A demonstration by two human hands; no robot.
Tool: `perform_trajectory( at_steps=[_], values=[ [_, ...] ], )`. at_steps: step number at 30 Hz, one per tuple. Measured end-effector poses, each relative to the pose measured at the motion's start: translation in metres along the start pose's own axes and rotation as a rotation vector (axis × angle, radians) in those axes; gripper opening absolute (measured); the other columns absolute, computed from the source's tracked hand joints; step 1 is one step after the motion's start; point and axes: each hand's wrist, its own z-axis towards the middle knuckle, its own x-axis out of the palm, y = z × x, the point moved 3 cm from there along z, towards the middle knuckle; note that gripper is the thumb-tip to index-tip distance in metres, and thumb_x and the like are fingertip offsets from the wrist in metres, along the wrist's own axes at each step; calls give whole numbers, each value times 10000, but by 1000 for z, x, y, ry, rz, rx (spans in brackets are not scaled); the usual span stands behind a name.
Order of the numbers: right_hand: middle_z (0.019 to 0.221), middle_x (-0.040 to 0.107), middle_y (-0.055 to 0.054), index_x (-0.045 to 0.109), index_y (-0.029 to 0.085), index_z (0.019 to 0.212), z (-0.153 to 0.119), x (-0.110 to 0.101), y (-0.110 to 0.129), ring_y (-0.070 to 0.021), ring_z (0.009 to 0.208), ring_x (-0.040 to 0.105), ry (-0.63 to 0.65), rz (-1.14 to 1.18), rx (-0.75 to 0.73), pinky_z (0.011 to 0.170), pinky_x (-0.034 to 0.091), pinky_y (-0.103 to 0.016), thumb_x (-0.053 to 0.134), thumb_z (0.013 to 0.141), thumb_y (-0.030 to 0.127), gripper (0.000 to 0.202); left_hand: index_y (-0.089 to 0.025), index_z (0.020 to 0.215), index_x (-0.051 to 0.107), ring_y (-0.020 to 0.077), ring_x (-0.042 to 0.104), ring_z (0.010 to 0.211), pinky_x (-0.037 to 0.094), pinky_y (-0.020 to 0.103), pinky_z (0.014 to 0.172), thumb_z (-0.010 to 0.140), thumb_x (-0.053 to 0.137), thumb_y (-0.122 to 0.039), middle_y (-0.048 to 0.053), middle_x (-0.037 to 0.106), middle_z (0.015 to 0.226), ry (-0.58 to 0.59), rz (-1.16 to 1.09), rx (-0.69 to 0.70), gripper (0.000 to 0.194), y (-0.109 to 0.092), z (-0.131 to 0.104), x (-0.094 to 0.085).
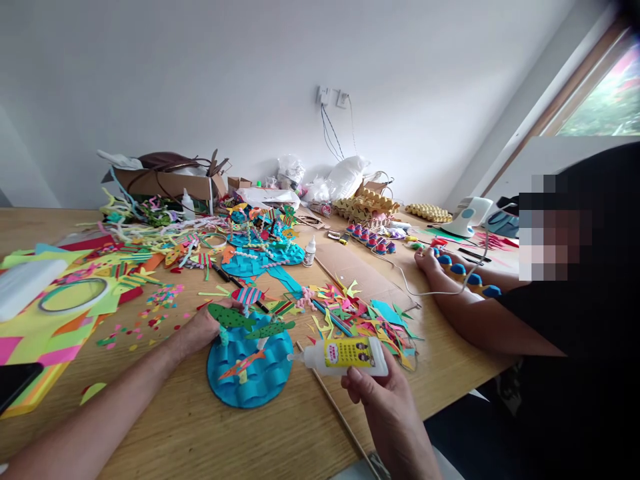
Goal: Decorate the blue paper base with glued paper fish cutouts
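Note:
A round blue paper piece [250,393] with wavy raised strips lies on the table in front of me. Green dotted paper fish [270,329] and an orange paper fish [243,366] are on it. My left hand [203,327] is at its upper left edge, beside a green fish, its fingertips partly hidden behind the fish; what they hold cannot be made out. In my right hand [377,387] is a white glue bottle [350,353] with a yellow label, held sideways, its nozzle pointing left toward the blue piece's right edge.
Paper scraps [345,310] lie behind the bottle, and a thin wooden stick [335,407] runs below it. Coloured sheets and a tape roll [74,295] are at left. More blue pieces with fish [240,263] stand farther back. A person's arms [465,313] rest at right.

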Motion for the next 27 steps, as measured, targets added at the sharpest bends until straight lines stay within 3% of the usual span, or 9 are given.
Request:
perform_trajectory(
  at_steps=[4,11,17,23,27],
  values=[
    [642,611,0,539,183,909,3,2,0,-115,494,502,5,-16,-5,394,342,-193,822,465,314,543,-181,867,675,269,644,819,508,350,755,620,567,-295,57,720,879,-12,61,15,292,3,1,-2],
    [680,608,4,555,182,973,5,8,-2,-100,498,497,36,1,-30,409,350,-191,801,525,324,530,-180,879,671,267,652,810,521,357,744,595,589,-312,62,725,839,-14,20,26,324,10,4,1],
    [659,610,-6,563,171,866,5,16,2,-111,512,501,43,-40,-45,413,366,-196,788,543,353,434,-175,846,666,267,649,833,512,350,774,571,598,-289,64,718,873,-15,71,57,305,-9,-1,-1],
    [659,609,-5,564,175,864,7,16,-1,-107,519,496,67,-36,-51,424,370,-195,780,562,340,406,-175,818,671,265,633,869,492,362,814,585,586,-310,60,716,879,18,71,65,282,-32,-9,1],
    [680,621,-14,569,178,889,7,15,0,-117,508,501,35,-38,-41,411,368,-206,792,530,353,457,-185,852,676,267,630,879,492,357,804,584,593,-310,46,716,866,25,102,40,307,-37,-11,0]
  ],
)
